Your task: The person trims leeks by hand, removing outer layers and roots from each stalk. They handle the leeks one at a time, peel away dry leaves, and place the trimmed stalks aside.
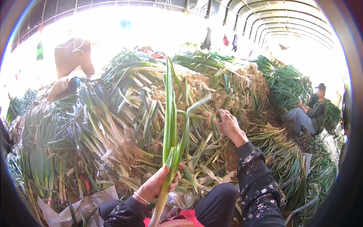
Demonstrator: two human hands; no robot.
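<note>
My left hand is wrapped around the pale lower stem of a large green onion, or leek, and holds it nearly upright before me. Its long green leaves rise above the hand, and one leaf at the right bends over sharply near its tip. The lower end of the stem runs down out of the picture near my lap. To the right, apart from the stem, my right hand has its fingers curled. A small bit of green leaf shows at its fingertips; the rest is hidden by the fingers.
Bundled green onions with roots lie heaped in front. Loose peeled leaves litter the space by my knees. More onions lie at the right, where another person sits. A pale sheet lies at lower left.
</note>
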